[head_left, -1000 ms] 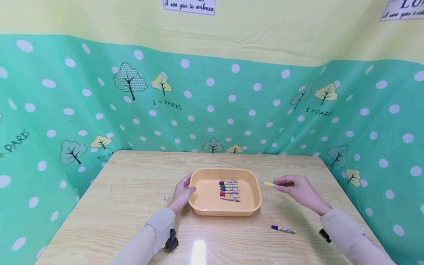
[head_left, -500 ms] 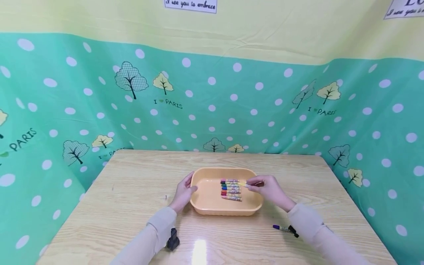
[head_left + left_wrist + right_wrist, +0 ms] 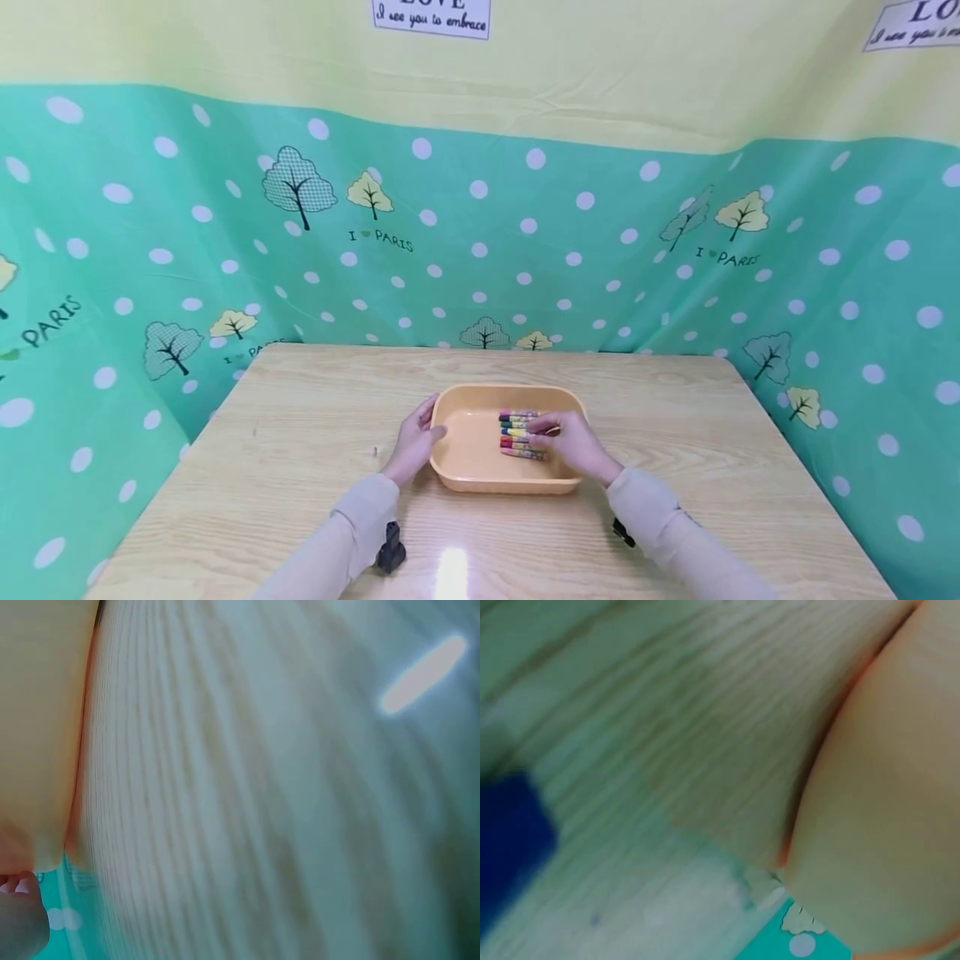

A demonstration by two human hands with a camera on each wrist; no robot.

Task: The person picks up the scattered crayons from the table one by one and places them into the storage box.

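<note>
A peach-orange plastic tray sits on the wooden table. My left hand grips its left rim, thumb over the edge and fingers along the outside. Inside the tray, several crayons lie side by side in a row, their coloured tips toward the left. My right hand reaches in over the right rim and pinches a yellow crayon at the middle of that row; the fingers cover the right ends of several crayons. The right wrist view has the tray's outer wall and a blurred dark blue shape.
Pale wood table surrounds the tray. A dotted green and yellow curtain hangs behind and at both sides. Dark wrist-camera parts show under the left sleeve. Light glares off the tabletop near the front.
My right hand has carried the yellow crayon leftward from beside the tray into it, down over the row. The purple crayon on the table has gone behind the right sleeve. The left hand stays put.
</note>
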